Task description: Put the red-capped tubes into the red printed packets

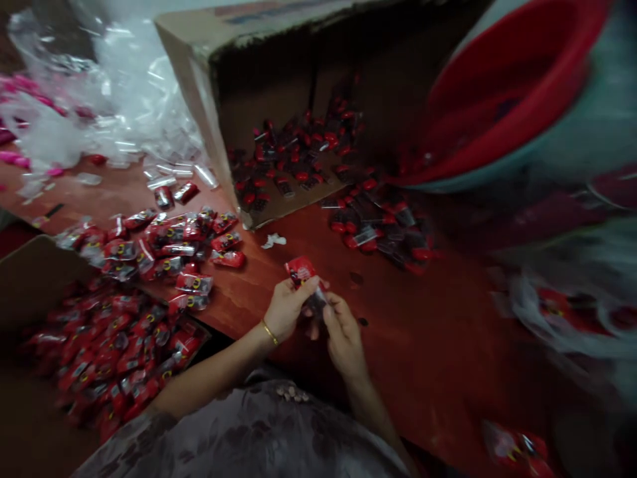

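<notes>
Both hands meet over the table's front part around one small red plastic packet with a dark lower part. My left hand, with a gold bracelet at the wrist, is closed on the packet, its thumb lying across the front. The fingers of my right hand pinch the packet's lower right end. What lies inside the packet is too blurred to name. Just left of the hands is a pile of similar shiny red packets. Beyond them to the right are loose red-and-black pieces.
A cardboard box on its side holds more red-and-black pieces. A red basin leans at the right. Another carton at lower left is full of packets. Clear plastic bags lie back left. The table is reddish.
</notes>
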